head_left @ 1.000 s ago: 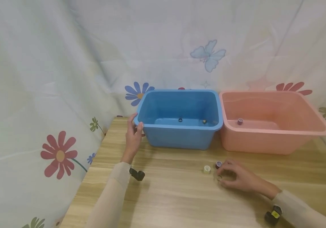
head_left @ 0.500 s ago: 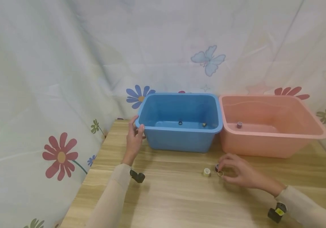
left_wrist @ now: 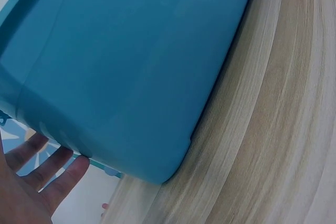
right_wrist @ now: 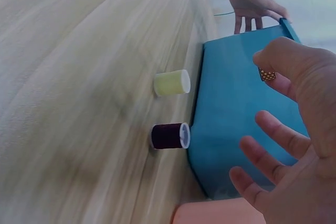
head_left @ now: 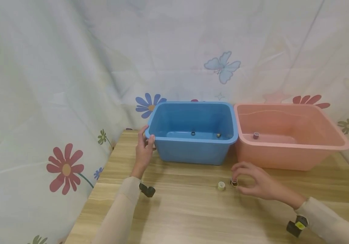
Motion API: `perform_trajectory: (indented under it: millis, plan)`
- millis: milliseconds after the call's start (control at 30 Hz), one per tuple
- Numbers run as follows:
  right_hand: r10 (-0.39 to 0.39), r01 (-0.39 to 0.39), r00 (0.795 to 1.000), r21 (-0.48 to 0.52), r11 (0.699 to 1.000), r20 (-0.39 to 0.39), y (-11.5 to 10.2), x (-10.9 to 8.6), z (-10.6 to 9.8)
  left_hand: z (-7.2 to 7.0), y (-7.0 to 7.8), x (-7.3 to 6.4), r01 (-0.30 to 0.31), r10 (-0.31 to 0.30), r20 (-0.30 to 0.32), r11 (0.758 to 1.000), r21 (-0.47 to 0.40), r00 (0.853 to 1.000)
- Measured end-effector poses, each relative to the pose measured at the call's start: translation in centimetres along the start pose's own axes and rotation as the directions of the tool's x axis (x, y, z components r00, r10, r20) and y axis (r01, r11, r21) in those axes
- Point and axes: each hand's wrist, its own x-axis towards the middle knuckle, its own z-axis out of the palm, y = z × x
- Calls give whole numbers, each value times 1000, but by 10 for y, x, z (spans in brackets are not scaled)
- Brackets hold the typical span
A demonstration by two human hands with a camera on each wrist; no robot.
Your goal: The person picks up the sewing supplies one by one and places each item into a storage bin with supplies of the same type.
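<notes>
The right hand (head_left: 258, 184) pinches a gold ring (right_wrist: 268, 75); toward that hand's ten o'clock sits the blue tub (head_left: 189, 151), its eight-o'clock corner gripped by the left hand (head_left: 144, 152).

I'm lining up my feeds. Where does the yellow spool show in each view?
Head: yellow spool below and right of centre, in front of the blue bin.
Left wrist: not in it; the bin's wall fills much of the picture.
Right wrist: yellow spool near centre, just above the dark spool.
Shared landmark: the blue bin.
</notes>
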Motion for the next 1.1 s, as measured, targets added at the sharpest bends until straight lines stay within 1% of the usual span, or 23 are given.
perform_trajectory:
  millis: [167,400,467,500,667,700,733,867,1000,1100]
  plan:
    - [9,-9,1000,7,1000,12,-2,5,-4,1,0,-2,-2,2,-12,1000,17,1000]
    - [37,-38,999,11,999,25,-5,10,-9,1,-1,-3,-27,28,-27,999,29,999]
    - [35,-35,999,10,999,26,-6,11,-10,1,2,-4,-18,19,-20,999,30,1000]
    - [33,-33,999,8,999,26,-6,12,-11,1,9,-6,-18,18,-15,999,32,1000]
    - [-5,5,1000,-11,1000,28,-9,18,-19,1,8,-5,-22,22,-9,999,37,1000]
    - [-17,18,999,-14,1000,32,-9,20,-22,1,6,-5,-27,27,-14,999,36,1000]
    - [-31,31,999,-17,999,34,-10,22,-24,2,0,-3,-26,26,-20,999,34,999]
    - [-59,59,997,-3,998,54,-14,30,-35,2,0,-4,-22,23,-31,999,37,999]
    - [-65,65,995,12,998,71,-16,40,-45,2,1,-3,-20,21,-31,999,33,999]
    - [-68,69,994,0,998,86,-18,46,-52,2,1,-3,-16,16,-26,999,30,1000]
